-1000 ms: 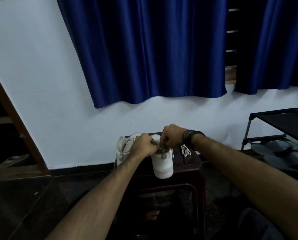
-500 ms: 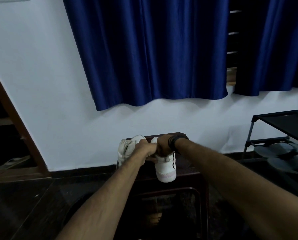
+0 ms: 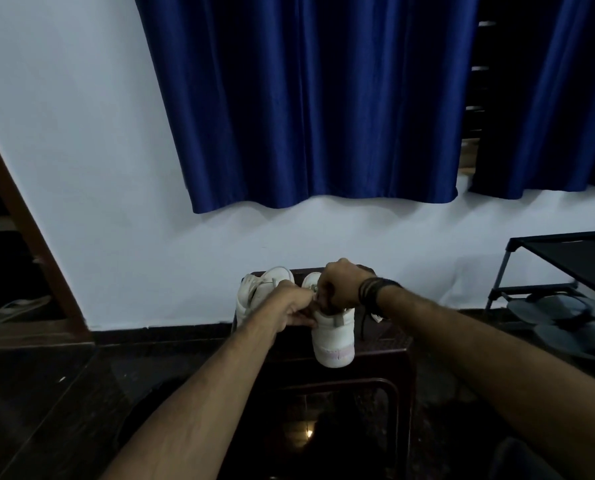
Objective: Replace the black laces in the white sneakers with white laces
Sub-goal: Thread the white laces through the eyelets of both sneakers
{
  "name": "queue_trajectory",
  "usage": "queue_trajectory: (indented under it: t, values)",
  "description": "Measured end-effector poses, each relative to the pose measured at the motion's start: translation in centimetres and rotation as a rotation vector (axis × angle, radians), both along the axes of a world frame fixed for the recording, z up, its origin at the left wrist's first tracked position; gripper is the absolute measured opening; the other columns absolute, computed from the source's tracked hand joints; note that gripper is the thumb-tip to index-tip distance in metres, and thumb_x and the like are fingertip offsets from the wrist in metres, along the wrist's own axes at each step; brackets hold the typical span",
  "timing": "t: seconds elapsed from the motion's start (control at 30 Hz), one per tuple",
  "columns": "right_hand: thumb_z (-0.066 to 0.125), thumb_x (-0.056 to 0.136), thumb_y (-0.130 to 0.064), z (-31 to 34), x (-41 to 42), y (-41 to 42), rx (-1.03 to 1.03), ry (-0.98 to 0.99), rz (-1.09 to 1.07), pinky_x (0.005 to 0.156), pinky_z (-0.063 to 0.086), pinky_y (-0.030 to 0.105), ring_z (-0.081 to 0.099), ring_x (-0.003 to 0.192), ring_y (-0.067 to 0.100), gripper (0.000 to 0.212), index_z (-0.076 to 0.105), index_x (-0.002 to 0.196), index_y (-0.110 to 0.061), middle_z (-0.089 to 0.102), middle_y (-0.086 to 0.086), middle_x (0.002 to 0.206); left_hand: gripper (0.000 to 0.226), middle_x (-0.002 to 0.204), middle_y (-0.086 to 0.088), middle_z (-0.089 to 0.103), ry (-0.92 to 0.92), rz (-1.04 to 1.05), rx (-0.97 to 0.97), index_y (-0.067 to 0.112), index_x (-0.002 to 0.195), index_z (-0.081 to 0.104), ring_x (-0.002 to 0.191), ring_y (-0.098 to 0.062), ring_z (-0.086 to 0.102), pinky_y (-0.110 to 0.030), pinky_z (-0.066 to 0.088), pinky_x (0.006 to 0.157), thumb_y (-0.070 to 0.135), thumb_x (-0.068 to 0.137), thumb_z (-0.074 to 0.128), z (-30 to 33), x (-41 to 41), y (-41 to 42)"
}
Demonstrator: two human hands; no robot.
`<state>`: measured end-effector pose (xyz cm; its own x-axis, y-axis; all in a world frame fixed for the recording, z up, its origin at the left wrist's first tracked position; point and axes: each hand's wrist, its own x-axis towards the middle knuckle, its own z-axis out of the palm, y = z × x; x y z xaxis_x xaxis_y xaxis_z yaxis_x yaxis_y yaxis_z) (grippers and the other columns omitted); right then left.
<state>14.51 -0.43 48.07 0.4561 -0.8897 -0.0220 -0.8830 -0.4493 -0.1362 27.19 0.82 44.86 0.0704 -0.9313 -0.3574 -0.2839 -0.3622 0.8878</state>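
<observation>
Two white sneakers stand on a dark stool (image 3: 393, 344). The nearer sneaker (image 3: 334, 341) has its heel toward me, and the other sneaker (image 3: 254, 292) sits to its left. My left hand (image 3: 291, 308) grips the nearer sneaker's collar from the left. My right hand (image 3: 337, 285), with dark bands at the wrist, is curled over the sneaker's top and pinches there. A black lace (image 3: 363, 323) hangs down from under it. The fingertips and eyelets are hidden. A small white piece (image 3: 375, 317) lies by my right wrist.
The stool stands against a white wall under blue curtains (image 3: 306, 116). A black shoe rack (image 3: 562, 268) with grey sandals (image 3: 562, 313) is on the right. A wooden door frame (image 3: 26, 223) rises at the left. The floor is dark and glossy.
My right hand dipped over the sneaker's opening and has risen again. A black lace strand now hangs below its wrist. The left hand has stayed on the collar.
</observation>
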Motion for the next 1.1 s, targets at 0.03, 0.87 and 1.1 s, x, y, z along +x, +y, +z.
queue_trajectory:
  t: [0.03,0.87,1.1]
  values:
    - [0.064,0.083,-0.018,-0.7,0.1,0.0,-0.017,-0.025,0.007,0.057,0.039,0.017,0.064,0.086,0.020,0.014,0.074,0.091,-0.013,0.072,0.005,0.095,0.028,0.080,-0.015,0.065,-0.003,-0.004,0.000,-0.009,0.115,0.061,0.059,-0.022,0.062,-0.027,0.057,0.048,-0.007,0.088,0.057,0.0,0.0,0.0]
    - [0.062,0.089,-0.041,-3.0,-0.9,-0.9,0.116,-0.007,-0.209,0.091,0.046,0.033,0.058,0.118,0.032,0.043,0.065,0.119,-0.010,0.061,0.017,0.129,0.040,0.106,-0.004,0.075,-0.574,-0.130,-0.400,0.033,0.116,0.073,0.096,-0.027,0.070,-0.034,0.057,0.078,0.014,0.084,0.058,-1.5,-0.2,0.1]
    - [0.056,0.081,-0.052,-2.3,-2.9,1.4,0.156,-0.289,-0.128,0.092,0.043,0.032,0.060,0.108,0.028,0.047,0.074,0.096,-0.011,0.069,0.011,0.104,0.021,0.113,-0.011,0.064,-0.966,-0.222,-0.568,0.016,0.105,0.070,0.106,-0.033,0.062,-0.034,0.042,0.070,0.019,0.092,0.053,-1.6,-1.5,1.7]
